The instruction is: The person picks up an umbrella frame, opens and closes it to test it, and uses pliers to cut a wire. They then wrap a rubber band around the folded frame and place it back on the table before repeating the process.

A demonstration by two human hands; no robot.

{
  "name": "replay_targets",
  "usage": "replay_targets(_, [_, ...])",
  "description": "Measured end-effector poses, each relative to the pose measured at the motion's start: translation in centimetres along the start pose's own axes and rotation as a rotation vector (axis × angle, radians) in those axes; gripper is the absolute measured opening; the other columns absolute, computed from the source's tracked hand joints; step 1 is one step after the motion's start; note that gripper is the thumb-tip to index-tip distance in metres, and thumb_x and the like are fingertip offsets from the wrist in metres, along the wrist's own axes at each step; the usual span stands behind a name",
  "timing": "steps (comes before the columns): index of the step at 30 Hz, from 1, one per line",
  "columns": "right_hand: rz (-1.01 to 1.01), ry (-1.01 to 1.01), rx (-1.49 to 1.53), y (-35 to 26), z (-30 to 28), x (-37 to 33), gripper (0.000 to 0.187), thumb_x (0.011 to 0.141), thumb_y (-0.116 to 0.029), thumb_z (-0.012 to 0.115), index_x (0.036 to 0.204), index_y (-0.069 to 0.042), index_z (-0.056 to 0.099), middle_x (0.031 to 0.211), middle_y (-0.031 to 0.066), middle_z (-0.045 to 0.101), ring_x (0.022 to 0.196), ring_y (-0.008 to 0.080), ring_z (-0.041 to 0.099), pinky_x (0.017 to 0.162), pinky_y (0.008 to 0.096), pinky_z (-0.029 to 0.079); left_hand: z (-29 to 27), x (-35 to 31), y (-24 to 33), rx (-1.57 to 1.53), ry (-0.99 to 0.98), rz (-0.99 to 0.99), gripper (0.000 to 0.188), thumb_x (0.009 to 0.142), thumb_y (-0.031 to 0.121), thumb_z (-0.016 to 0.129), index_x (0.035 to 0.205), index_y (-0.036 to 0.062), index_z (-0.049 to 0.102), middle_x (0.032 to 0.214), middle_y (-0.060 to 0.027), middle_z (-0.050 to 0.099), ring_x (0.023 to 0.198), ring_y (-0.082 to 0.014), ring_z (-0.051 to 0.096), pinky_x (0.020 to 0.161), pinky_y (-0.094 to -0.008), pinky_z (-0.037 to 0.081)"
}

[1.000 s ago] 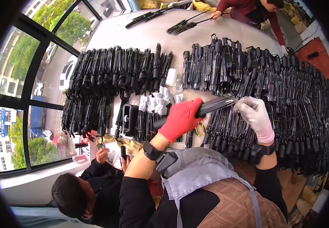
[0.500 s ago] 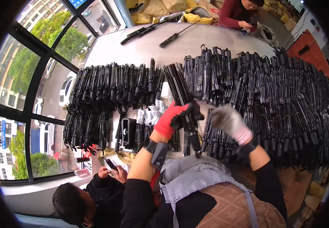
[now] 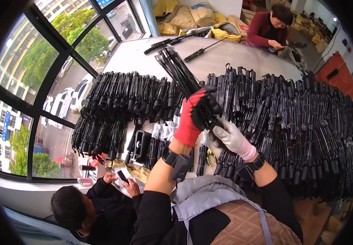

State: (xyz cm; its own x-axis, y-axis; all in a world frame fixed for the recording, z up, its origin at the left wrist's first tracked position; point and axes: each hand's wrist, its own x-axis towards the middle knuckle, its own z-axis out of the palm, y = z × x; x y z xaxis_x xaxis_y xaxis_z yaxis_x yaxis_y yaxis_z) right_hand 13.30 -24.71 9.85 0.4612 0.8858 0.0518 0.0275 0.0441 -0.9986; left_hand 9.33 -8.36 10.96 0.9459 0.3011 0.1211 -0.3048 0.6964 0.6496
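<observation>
My left hand (image 3: 191, 119), in a red and black glove, is closed round folded black umbrella frames (image 3: 178, 70). Their ribs point up and to the left, above the table. At their lower end, my right hand (image 3: 234, 140) in a whitish glove has its fingers curled round the handle part; its fingertips are partly hidden. Rows of similar umbrella frames (image 3: 299, 106) lie close on the right, with another group (image 3: 123, 92) to the left. Below my hands, yellow-handled pliers (image 3: 210, 157) lie on the table.
A black holder (image 3: 142, 146) and white-wrapped pieces (image 3: 164, 131) sit left of my hands. Two loose umbrella frames, one (image 3: 194, 54) with its shaft extended, lie at the far side. One person (image 3: 76, 208) sits at lower left; another (image 3: 268, 30) works across the table (image 3: 133, 57).
My right hand has come in from the right to the lower end of the umbrella frames. These have tilted further left in my left hand. The view has shifted slightly.
</observation>
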Motion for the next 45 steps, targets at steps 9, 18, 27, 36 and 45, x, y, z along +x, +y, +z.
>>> replay_targets(9, [-0.059, 0.12, 0.021, 1.8, 3.0, 2.5, 0.031, 0.096, -0.03, 0.052, 0.095, 0.0, 0.056, 0.073, 0.0005, 0.056, 0.057, 0.0077, 0.049, 0.051, 0.0247, 0.038, -1.1, 0.5, 2.0, 0.058, -0.051, 0.077, 0.036, 0.096, 0.027, 0.051, 0.113, -0.0038, 0.058, 0.074, -0.002, 0.053, 0.071, -0.0151, 0.058, 0.069, -0.0311, 0.049])
replay_targets(18, [-0.171, 0.299, -0.269, 1.5, 3.6, 7.5, 0.035, 0.1, -0.02, 0.045, 0.117, 0.009, 0.054, 0.093, 0.0117, 0.058, 0.084, 0.0185, 0.055, 0.075, 0.0292, 0.045, -2.8, 1.5, 0.6, 0.301, 0.235, 0.138, 0.034, 0.094, 0.031, 0.058, 0.099, -0.0013, 0.066, 0.082, -0.0079, 0.068, 0.07, -0.0143, 0.06, 0.067, -0.026, 0.048])
replay_targets(27, [-0.294, 0.234, 0.183, 1.2, 5.3, 8.2, 0.03, 0.1, -0.025, 0.05, 0.11, 0.002, 0.058, 0.089, -0.0007, 0.059, 0.081, 0.006, 0.051, 0.069, 0.0241, 0.043, 0.6, -0.1, 2.5, 0.232, 0.381, 0.164, 0.03, 0.092, 0.032, 0.063, 0.093, 0.0018, 0.066, 0.076, -0.0076, 0.066, 0.069, -0.0123, 0.059, 0.064, -0.0252, 0.047])
replay_targets(36, [-0.157, 0.084, 0.194, -0.4, 3.6, 5.6, 0.031, 0.1, -0.027, 0.05, 0.108, 0.002, 0.057, 0.081, -0.0017, 0.06, 0.071, 0.0077, 0.053, 0.061, 0.0259, 0.044, 3.8, -2.2, 2.4, 0.523, 0.407, 0.396, 0.035, 0.09, 0.033, 0.066, 0.099, -0.0002, 0.063, 0.081, -0.0075, 0.067, 0.071, -0.0114, 0.061, 0.066, -0.0258, 0.047])
replay_targets(45, [-0.033, 0.023, 0.048, 1.0, -4.1, -2.4, 0.037, 0.095, -0.038, 0.057, 0.095, -0.001, 0.059, 0.061, -0.0006, 0.052, 0.046, 0.0058, 0.042, 0.042, 0.0209, 0.032, -4.8, -2.1, 12.4, 0.178, 0.414, 0.632, 0.068, 0.085, 0.053, 0.064, 0.135, 0.0087, 0.048, 0.106, -0.012, 0.059, 0.086, -0.0175, 0.057, 0.081, -0.0349, 0.048])
